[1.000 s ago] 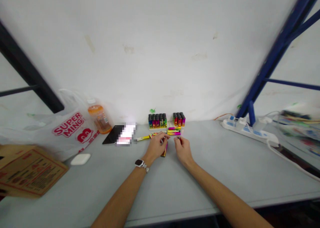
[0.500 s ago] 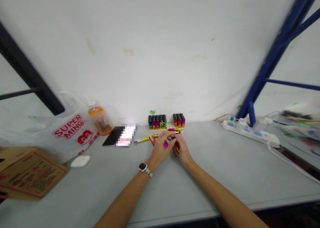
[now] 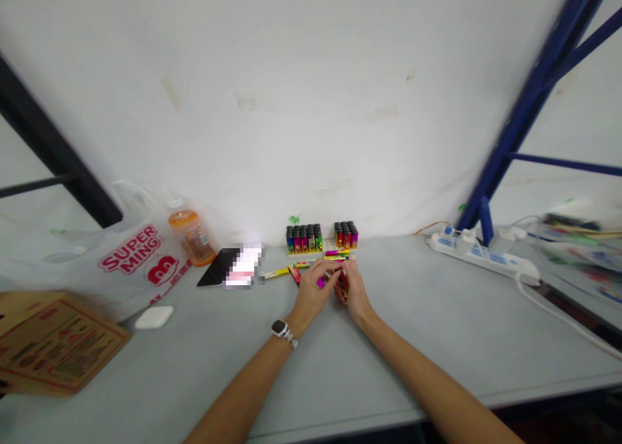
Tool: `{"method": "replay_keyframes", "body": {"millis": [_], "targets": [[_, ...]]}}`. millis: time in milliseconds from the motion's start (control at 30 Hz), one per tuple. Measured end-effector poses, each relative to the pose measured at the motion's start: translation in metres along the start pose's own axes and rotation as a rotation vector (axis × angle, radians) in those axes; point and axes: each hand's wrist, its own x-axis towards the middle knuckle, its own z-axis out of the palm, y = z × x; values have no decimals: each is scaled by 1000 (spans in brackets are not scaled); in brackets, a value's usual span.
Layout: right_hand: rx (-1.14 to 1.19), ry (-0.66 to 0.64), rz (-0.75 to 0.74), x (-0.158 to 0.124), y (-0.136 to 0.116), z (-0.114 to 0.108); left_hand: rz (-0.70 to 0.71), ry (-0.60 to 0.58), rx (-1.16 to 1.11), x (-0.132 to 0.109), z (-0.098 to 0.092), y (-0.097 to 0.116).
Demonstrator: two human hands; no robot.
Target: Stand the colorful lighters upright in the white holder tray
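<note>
My left hand (image 3: 315,284), with a watch (image 3: 280,328) on its wrist, is closed, thumb and fingertips drawn together against my right hand. What its fingertips pinch is too small to make out. My right hand (image 3: 354,287) is wrapped round a shiny red and yellow lighter (image 3: 345,292), mostly hidden by the fingers. Under my left palm a bit of purple (image 3: 321,282) shows. Beyond the hands, black-topped multicoloured lighters stand upright in a left group (image 3: 304,240) and a right group (image 3: 346,236) on a pale tray (image 3: 330,244). Loose lighters (image 3: 337,254) lie in front.
A yellow-handled tool (image 3: 276,273) and a red lighter (image 3: 294,273) lie left of my hands. Further left are a tablet (image 3: 216,267), an orange drink bottle (image 3: 193,238), a plastic bag (image 3: 131,262), a white case (image 3: 154,317) and a carton (image 3: 63,343). A power strip (image 3: 486,257) sits right.
The view has shifted slightly. My hands stay together in nearly the same place, and the black top seen between the fingers is now less visible.
</note>
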Motion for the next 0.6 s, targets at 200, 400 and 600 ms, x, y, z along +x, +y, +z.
{"method": "replay_keyframes", "body": {"millis": [200,400,600], "targets": [[27,34,-9,6,3,-7,-115,-24,-71,12,3,-2],[-32,285,-65,23,-4,-29,-115,-19,-59,67,-1,-15],[39,313,-43,28,-9,-38,9,-139,129,114,1,-34]]}}
